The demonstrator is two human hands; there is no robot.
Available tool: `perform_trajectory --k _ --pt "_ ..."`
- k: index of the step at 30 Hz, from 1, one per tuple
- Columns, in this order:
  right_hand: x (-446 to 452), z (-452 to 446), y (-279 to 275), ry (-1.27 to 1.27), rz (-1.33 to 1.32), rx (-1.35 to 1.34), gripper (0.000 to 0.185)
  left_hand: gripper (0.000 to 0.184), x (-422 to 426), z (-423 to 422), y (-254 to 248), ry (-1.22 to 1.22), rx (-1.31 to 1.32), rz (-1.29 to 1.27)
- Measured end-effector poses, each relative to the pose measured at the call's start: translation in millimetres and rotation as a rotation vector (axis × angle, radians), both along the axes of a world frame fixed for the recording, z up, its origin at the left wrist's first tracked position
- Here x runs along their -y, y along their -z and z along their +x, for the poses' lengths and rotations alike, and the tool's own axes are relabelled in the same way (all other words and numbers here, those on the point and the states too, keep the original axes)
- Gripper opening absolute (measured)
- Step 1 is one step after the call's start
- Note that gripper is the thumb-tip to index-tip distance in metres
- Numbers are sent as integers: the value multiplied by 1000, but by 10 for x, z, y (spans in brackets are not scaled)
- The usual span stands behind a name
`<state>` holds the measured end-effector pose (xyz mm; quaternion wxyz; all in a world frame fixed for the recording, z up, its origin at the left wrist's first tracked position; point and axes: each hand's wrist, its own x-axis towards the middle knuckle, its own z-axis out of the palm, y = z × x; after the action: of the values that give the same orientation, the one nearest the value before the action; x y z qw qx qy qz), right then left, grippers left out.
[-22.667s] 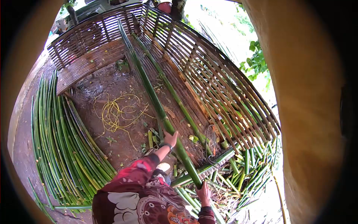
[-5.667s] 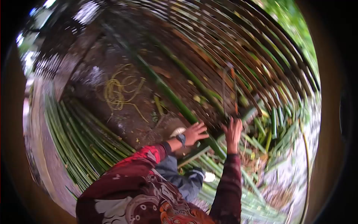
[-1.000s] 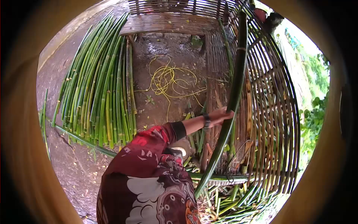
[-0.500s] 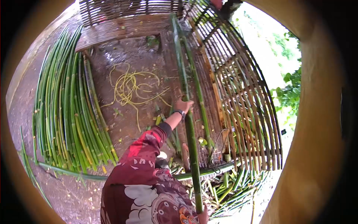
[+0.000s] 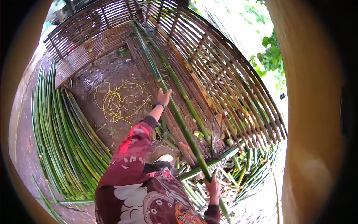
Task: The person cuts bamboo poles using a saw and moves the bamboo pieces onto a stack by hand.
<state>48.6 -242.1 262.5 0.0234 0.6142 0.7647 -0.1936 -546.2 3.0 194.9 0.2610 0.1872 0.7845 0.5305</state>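
Observation:
A long green bamboo pole (image 5: 181,121) runs slantwise before me, its far end by the corner of the slatted bamboo structure. Around its middle closes my left hand (image 5: 163,97), with a dark watch on the wrist. My right hand (image 5: 213,186) grips the same pole lower down, close to my body. Beside it, a second green bamboo pole (image 5: 181,89) lies on the brown slatted bench (image 5: 164,119).
A slatted bamboo side wall (image 5: 223,78) curves along the right. To the left lies a big row of green bamboo poles (image 5: 67,138). Yellow rope (image 5: 115,104) is tangled on the wet ground. Cut bamboo pieces (image 5: 246,171) are heaped at lower right.
The held pole has tilted, its near end swinging right. My right hand has come further into view, holding the pole. The whole view has turned somewhat.

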Motion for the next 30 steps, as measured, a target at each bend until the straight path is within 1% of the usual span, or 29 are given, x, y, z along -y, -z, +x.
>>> perform_trajectory --k 1,2,3,4,5,6,7,8,9,10,11,12,13,15,16,17,18,19,20,21,22,23,24,25,26,27,28,29,30 --pt "-189 -86 95 -12 -25 -34 58 94 131 216 -120 130 -189 -20" --pt "-260 -51 132 63 -89 -67 56 94 341 470 -205 182 -191 -52" --pt "-302 -7 259 69 22 -181 53 90 436 730 -274 384 -416 -24" --pt "-460 68 358 19 -37 -79 52 87 485 1061 -354 602 -627 26" --pt "-482 176 459 77 -120 -96 52 87 570 1375 -422 696 -606 23" --pt "-491 188 430 105 -106 -190 51 92 671 1625 -536 1075 -902 -77" --pt "-451 209 319 15 48 -266 50 98 839 1908 -529 1440 -1195 -154" --pt "-312 170 143 37 28 -188 51 90 958 2147 -485 1568 -1202 -196" --pt "-357 30 29 21 28 -134 52 84 927 2291 -469 1651 -1231 -263" --pt "-257 -35 1 60 -44 -124 55 72 909 2330 -313 1655 -1331 -208" --pt "-142 -63 104 59 -2 -122 58 59 778 2370 -300 1894 -1301 -385" --pt "-94 -77 122 54 -6 -116 59 55 847 2329 151 1873 -1300 -235" --pt "-76 -77 139 47 -15 -106 60 51 952 2292 177 1797 -1319 -178" --pt "-97 -82 223 69 -91 -125 69 42 975 2245 239 1695 -1395 -61" --pt "-71 -66 291 74 -69 -122 68 42 1046 2256 296 1709 -1388 -59" --pt "-125 -97 303 68 -86 -143 68 43 947 2208 180 1707 -1364 -67" --pt "-248 -175 337 65 -16 -139 64 43 834 2123 37 1704 -1337 -84" --pt "-343 -263 365 67 39 -132 59 37 708 2036 -133 1726 -1283 -139" --pt "-534 -445 181 66 19 -91 60 33 512 1884 74 1726 -1313 -115" --pt "-687 -546 267 79 28 -154 59 34 358 1725 37 1698 -1330 -57" --pt "-857 -652 286 42 38 -92 59 34 230 1613 -36 1679 -1345 -151" --pt "-966 -584 192 29 -58 -119 60 37 191 1597 -57 1647 -1368 -136" --pt "-985 -545 294 88 -55 -146 60 45 193 1727 -160 1654 -1418 -147" --pt "-1005 -573 163 95 -90 -89 62 59 191 1897 -235 1698 -1381 -124" --pt "-970 -496 390 99 -28 -148 61 69 265 2092 -170 1681 -1361 -66" --pt "-932 -465 505 138 -22 -192 63 75 377 2319 -108 1703 -1247 -72" --pt "-975 -471 516 126 -171 -83 65 71 501 2590 -95 1787 -1188 -22" --pt "-938 -455 640 123 -137 -145 70 67 615 2809 -89 1852 -1137 16" --pt "-933 -424 668 134 -171 -195 71 62 661 2976 133 1917 -1119 -55"
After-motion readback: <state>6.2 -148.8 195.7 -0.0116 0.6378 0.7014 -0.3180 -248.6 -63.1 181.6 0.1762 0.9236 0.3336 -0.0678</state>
